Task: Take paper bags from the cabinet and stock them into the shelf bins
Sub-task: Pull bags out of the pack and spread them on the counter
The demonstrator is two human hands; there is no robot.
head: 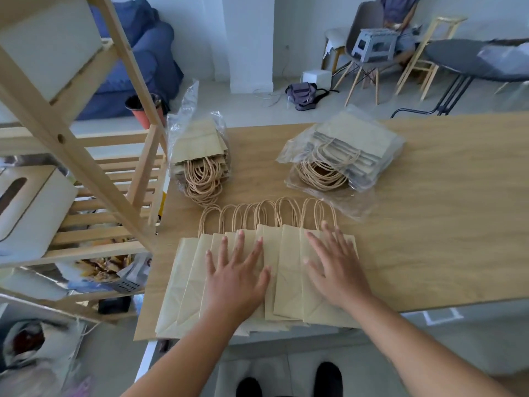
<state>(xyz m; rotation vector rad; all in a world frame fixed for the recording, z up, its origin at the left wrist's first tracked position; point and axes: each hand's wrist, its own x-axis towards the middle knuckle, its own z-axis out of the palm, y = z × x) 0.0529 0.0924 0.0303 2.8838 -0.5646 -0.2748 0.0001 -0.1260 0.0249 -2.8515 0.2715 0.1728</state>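
Several flat tan paper bags (pixel 289 270) with twisted cord handles lie fanned out in an overlapping row at the near edge of the wooden table (pixel 429 213). My left hand (pixel 237 273) rests flat on the left part of the row, fingers spread. My right hand (pixel 337 262) lies flat on the rightmost bag, fingers spread too. Neither hand grips anything. Two more stacks of bags sit further back in clear plastic wrap: one at the table's left edge (pixel 200 156), one in the middle (pixel 343 156).
A wooden slatted shelf unit (pixel 94 179) stands at the left, touching the table, with white bins (pixel 31 207) on it. Chairs, a grey stool and a dark round table stand at the back right. A bag lies on the floor beyond the table.
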